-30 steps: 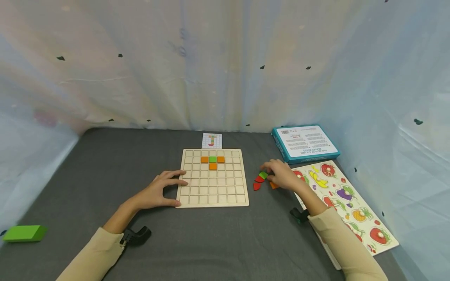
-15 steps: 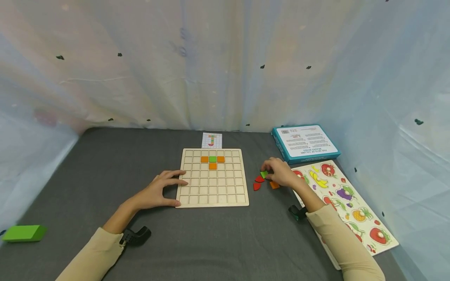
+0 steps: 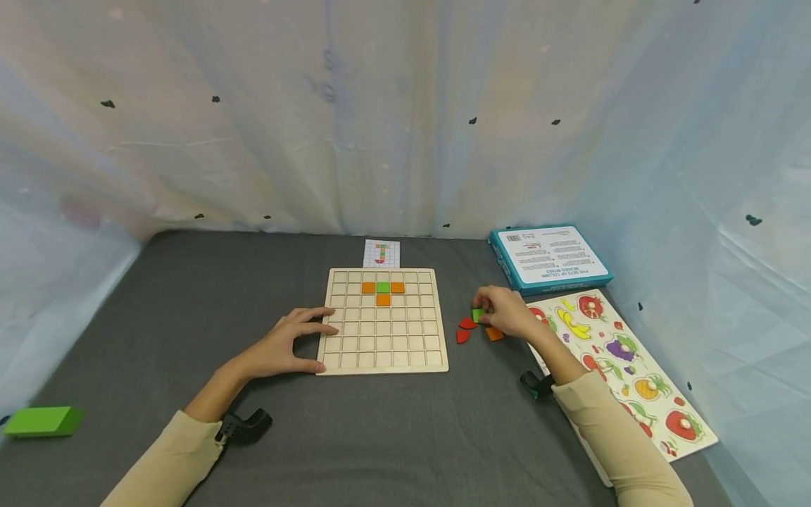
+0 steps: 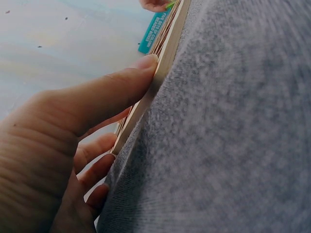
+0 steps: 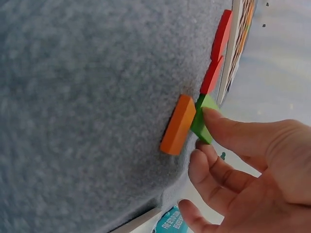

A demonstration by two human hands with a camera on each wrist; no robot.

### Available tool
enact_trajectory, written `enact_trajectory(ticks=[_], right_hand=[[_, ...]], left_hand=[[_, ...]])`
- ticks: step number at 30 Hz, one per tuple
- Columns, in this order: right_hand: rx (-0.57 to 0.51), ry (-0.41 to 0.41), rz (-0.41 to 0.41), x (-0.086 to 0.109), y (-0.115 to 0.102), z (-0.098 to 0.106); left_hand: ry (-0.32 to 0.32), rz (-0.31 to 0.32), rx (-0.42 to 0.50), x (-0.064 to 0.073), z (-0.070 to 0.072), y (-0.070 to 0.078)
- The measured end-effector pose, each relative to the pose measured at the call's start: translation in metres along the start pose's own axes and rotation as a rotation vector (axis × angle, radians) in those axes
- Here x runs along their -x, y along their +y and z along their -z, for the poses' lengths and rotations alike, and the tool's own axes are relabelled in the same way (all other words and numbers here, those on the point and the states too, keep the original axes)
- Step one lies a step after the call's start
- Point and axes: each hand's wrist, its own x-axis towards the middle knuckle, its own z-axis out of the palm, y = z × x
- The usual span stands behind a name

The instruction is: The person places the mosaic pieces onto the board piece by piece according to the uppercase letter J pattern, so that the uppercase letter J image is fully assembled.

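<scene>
The wooden grid board (image 3: 386, 343) lies flat in the middle of the table. Three orange squares (image 3: 383, 301) and one green square (image 3: 383, 287) sit in its upper cells. My left hand (image 3: 288, 343) rests on the board's left edge with fingers spread, the thumb at the near corner. Right of the board, my right hand (image 3: 505, 314) pinches a green square block (image 5: 204, 119) between thumb and fingers, low over the cloth. Beside that block lie an orange block (image 5: 179, 125) and two red curved-edge pieces (image 5: 211, 75).
Behind the board lies a small pattern card (image 3: 382, 254). A teal box (image 3: 551, 259) stands at the back right, with a fruit-picture board (image 3: 624, 373) in front, under the right forearm. Far left is a long green block (image 3: 44, 422). Plastic sheeting (image 3: 393, 141) surrounds the table.
The green block has shifted slightly right with my right hand, away from the red pieces, and turned a little. More of the orange block shows. My left hand and the board stay put.
</scene>
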Motion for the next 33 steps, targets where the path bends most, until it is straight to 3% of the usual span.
enact_trajectory(ticks=[9,18,26,33], right_hand=[[-0.137,-0.071,0.037,-0.008,0.003,0.004],[-0.312,-0.118,0.101,-0.055,-0.035,-0.013],[-0.267,-0.191,0.211,-0.089,-0.085,-0.042],[-0.233,-0.208,0.225,-0.097,-0.103,-0.058]], left_hand=[[0.003,0.000,0.006,0.001,0.000,0.000],[0.008,-0.012,0.001,0.003,-0.001,-0.001],[0.010,-0.023,0.021,0.002,0.000,0.000],[0.002,-0.027,0.026,0.001,0.000,0.000]])
